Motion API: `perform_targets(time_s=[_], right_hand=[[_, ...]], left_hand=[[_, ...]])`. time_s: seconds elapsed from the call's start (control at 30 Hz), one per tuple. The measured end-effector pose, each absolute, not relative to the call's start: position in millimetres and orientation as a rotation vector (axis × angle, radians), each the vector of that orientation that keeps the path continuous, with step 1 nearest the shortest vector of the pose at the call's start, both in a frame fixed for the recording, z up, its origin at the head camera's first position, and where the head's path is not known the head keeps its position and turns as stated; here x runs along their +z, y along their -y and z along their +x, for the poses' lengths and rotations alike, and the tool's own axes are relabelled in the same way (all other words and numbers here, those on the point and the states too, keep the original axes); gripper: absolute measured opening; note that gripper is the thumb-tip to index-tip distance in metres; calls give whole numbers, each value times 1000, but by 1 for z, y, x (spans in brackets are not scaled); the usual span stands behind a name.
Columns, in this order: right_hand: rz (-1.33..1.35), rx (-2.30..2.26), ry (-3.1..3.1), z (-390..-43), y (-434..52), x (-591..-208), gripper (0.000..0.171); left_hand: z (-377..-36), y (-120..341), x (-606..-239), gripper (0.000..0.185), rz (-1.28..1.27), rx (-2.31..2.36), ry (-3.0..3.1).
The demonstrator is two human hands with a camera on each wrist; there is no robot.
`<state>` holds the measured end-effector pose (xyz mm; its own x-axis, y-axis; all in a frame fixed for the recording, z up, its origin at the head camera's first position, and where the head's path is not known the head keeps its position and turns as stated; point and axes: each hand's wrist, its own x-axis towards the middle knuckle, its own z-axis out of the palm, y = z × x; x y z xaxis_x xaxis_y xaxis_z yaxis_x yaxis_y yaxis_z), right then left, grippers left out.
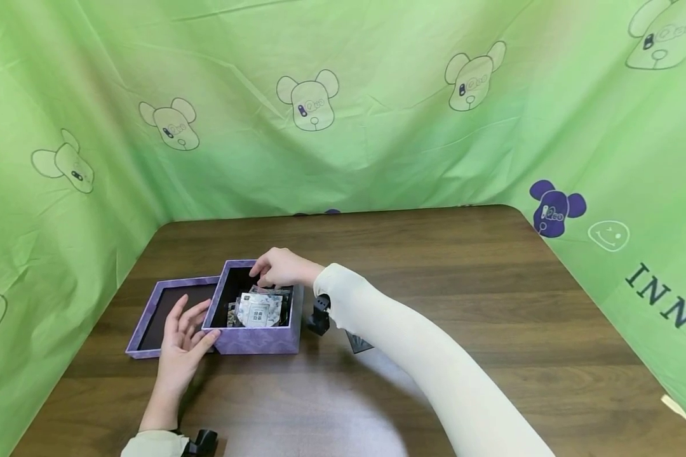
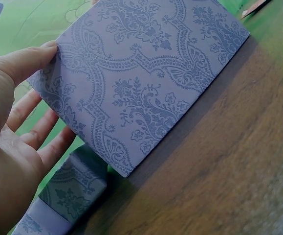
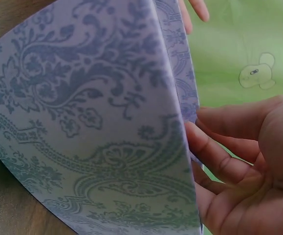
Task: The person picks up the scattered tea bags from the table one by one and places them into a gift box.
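An uncovered purple patterned box [image 1: 257,341] holds several small flat grey-and-white packets [image 1: 260,310] with printed labels, against its black lining. My left hand [image 1: 178,346] is at the box's near left corner, its thumb on the front wall and its other fingers extended along the left side. In the left wrist view the thumb [image 2: 31,61] touches the edge of the patterned wall. Over the right wall, my right hand [image 1: 286,268] reaches into the box's far part with bent fingers. The rim hides those fingertips in the right wrist view, and I cannot tell whether they hold anything.
A purple lid [image 1: 143,320] with a dark inside lies inner side up left of the box, its right part behind the box. A dark grey flat piece [image 1: 358,343] shows partly under the right forearm. The brown table [image 1: 463,254] meets a green printed cloth [image 1: 377,146].
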<state>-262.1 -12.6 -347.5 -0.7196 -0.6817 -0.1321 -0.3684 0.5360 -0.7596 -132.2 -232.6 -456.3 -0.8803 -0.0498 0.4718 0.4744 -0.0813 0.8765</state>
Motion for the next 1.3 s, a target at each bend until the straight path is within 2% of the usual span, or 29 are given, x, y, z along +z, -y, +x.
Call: perform_targets(time_s=[0.53,0.9,1.3], right_hand=[[-839,-1252,-2182,-261,-10,-343,32],[-807,-1451,-2133,-268,-74,-352,34],[-619,-1303,-2217,-263,-136,-389,44]], left_hand=[[-133,234,-456,84,-439,-1999,1864],[-134,233,-457,83,-468,-2017,1838],[-134,233,-458,83,-459,-2023,1839]])
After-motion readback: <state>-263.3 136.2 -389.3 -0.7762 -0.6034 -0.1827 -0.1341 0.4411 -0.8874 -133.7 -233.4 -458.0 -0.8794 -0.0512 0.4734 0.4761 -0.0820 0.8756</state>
